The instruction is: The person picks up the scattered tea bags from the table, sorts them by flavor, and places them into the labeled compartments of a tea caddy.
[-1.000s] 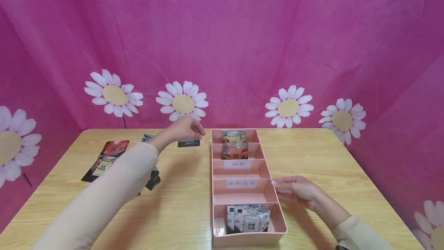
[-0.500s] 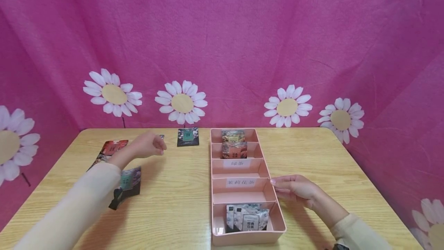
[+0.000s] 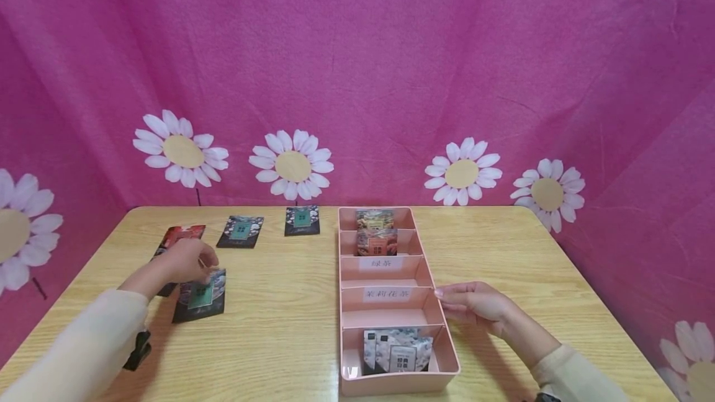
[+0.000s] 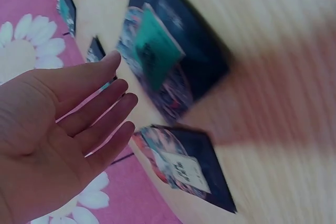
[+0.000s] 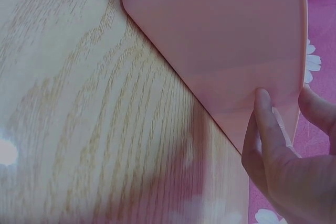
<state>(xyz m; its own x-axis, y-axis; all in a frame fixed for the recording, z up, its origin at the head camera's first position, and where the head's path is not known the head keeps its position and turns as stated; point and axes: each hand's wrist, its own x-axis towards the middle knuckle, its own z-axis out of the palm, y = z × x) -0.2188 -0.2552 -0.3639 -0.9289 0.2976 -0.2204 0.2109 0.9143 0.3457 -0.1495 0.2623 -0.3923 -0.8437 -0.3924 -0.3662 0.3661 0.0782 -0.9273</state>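
My left hand (image 3: 177, 263) hovers at the top edge of a dark sachet with a green label (image 3: 201, 296) lying on the table's left side. In the left wrist view its thumb and fingers are apart, with nothing between them. Another sachet with a pale label (image 4: 184, 166) lies close by. Beneath and behind that hand shows a red sachet (image 3: 187, 232), partly covered. Along the right side of a pink divided box (image 3: 399, 382), my right hand (image 3: 483, 306) touches the outer wall with extended fingertips, its thumb (image 5: 315, 106) at the rim.
Two more green-labelled sachets, one at the left back (image 3: 240, 232) and another near the back edge (image 3: 302, 221), lie flat. The box holds a yellow-labelled sachet (image 3: 375, 221), a red-labelled sachet (image 3: 377, 244) and white sachets (image 3: 403, 355). Two dividers carry paper labels. A pink curtain (image 3: 380, 79) hangs behind the table.
My left hand has moved from near the back sachet leftward and toward me, down to the green-labelled sachet at the left. Its arm uncovers the sachets behind. The right hand stays at the box.
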